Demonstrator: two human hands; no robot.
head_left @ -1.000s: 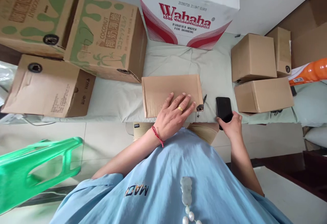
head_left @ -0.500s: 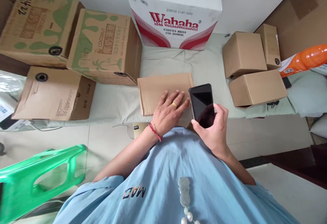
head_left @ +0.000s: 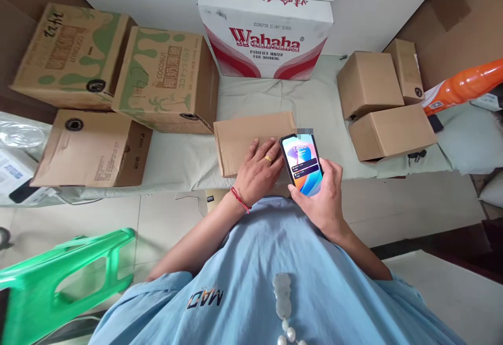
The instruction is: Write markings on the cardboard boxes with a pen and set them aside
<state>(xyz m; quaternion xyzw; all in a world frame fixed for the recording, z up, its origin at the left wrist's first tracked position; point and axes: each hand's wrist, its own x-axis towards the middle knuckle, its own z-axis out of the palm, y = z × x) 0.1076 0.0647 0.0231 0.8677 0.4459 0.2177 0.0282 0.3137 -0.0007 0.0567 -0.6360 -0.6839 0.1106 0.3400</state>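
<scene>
On the cloth-covered surface (head_left: 259,93), a flat brown carton (head_left: 247,129) lies beneath the left hand (head_left: 259,174), its fingers slightly spread, gripping nothing. At the carton's right end, the right hand (head_left: 324,198) is closed on the lower sides of a black-edged phone (head_left: 304,159). The phone's long axis runs forward, top leaning toward the carton; its lit screen shows a clock and dark panels.

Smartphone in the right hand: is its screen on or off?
On: the smartphone is lit in bright colours, with clock digits showing.
</scene>
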